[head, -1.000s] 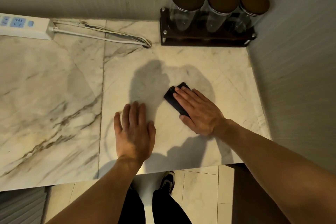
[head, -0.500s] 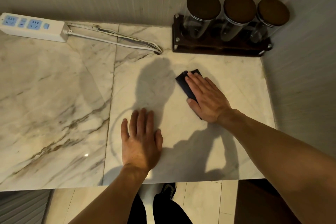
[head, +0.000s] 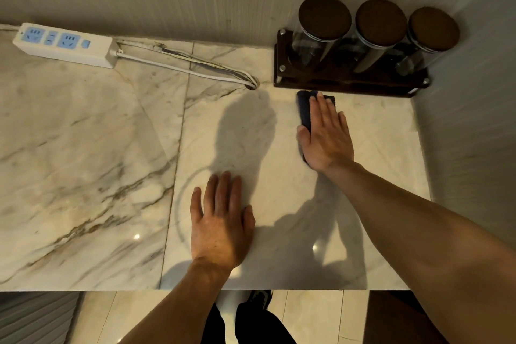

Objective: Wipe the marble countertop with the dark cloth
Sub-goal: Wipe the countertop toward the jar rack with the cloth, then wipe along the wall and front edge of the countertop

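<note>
- The right hand (head: 325, 134) lies flat, fingers extended together, pressing the dark cloth (head: 305, 109) onto the marble countertop (head: 83, 148), right of frame centre.
- The left hand (head: 220, 220) rests palm-down, released, holding nothing, at lower centre.
- The cloth's far edge sits just beside a dark wooden rack (head: 349, 81) holding three lidded jars (head: 321, 28).
- A white power strip (head: 62, 45) lies upper left.

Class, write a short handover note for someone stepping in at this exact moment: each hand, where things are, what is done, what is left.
Right hand: flat on the dark cloth, pressing it to the marble countertop just in front of the jar rack.
Left hand: empty, flat on the marble near the front edge.
Done: cannot tell from the surface.
Left: likely the left slab, around the power strip.
</note>
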Demonstrator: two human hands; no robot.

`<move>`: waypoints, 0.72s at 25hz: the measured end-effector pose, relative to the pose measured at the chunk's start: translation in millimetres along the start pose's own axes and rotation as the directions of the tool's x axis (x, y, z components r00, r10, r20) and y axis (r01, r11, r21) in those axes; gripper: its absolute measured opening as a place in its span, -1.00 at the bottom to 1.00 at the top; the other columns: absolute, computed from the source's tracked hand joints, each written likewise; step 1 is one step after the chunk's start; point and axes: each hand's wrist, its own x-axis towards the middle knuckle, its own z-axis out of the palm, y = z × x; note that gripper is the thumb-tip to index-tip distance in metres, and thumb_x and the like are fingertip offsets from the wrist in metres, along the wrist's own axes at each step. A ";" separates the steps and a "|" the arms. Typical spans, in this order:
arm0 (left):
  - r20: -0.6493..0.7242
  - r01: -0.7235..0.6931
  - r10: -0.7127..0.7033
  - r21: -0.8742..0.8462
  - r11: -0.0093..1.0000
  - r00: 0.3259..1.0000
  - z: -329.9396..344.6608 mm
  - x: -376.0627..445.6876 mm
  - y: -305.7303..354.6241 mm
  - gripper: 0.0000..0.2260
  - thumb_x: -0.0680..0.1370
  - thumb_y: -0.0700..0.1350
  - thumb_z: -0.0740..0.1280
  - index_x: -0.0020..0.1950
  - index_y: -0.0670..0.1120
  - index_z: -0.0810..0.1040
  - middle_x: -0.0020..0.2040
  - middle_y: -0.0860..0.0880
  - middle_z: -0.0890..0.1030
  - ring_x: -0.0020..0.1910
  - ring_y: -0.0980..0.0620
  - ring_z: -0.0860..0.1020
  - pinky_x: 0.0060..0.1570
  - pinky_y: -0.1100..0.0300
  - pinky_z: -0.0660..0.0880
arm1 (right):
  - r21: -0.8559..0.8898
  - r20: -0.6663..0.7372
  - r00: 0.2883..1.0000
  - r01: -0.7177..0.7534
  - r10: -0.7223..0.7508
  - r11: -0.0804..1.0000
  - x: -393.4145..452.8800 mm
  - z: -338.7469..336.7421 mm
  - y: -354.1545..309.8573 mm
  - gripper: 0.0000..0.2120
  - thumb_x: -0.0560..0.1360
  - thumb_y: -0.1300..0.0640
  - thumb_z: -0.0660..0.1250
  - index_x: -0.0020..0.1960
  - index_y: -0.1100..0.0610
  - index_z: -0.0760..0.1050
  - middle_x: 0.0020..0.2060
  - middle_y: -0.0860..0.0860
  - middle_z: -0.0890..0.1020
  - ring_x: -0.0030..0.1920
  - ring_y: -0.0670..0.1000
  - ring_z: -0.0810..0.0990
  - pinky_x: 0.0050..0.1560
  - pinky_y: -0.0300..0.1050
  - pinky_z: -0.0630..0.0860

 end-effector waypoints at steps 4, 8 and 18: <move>-0.008 -0.004 0.004 -0.004 1.000 1.000 0.5 -0.3 -0.8 -0.51 0.56 0.05 0.13 0.43 -0.16 0.38 0.42 -0.18 0.43 0.45 -0.17 0.25 0.44 -0.20 0.11 | 0.109 -0.054 0.990 -0.125 0.132 0.986 0.6 -0.4 -8.1 -0.39 0.60 -0.10 -0.09 0.56 0.09 -0.17 0.57 0.03 -0.10 0.55 0.04 -0.16 0.51 0.01 -0.18; -0.010 0.002 -0.002 -0.012 1.000 1.000 -0.3 0.6 0.3 -0.52 0.57 0.04 0.14 0.42 -0.16 0.40 0.42 -0.18 0.44 0.45 -0.19 0.29 0.43 -0.22 0.15 | 0.175 -0.086 0.948 -0.288 0.306 0.942 -1.3 3.3 -17.1 -0.39 0.61 -0.08 -0.09 0.56 0.14 -0.18 0.57 0.07 -0.10 0.55 0.08 -0.15 0.51 0.05 -0.17; 0.084 0.020 -0.020 0.005 1.000 0.996 -4.1 0.7 0.7 -0.49 0.57 0.08 0.09 0.44 -0.15 0.37 0.45 -0.18 0.40 0.47 -0.20 0.29 0.44 -0.22 0.15 | 0.271 -0.127 0.815 -0.520 0.565 0.810 -26.1 13.1 -33.8 -0.38 0.61 -0.06 -0.08 0.56 0.19 -0.17 0.57 0.12 -0.09 0.55 0.12 -0.12 0.51 0.11 -0.12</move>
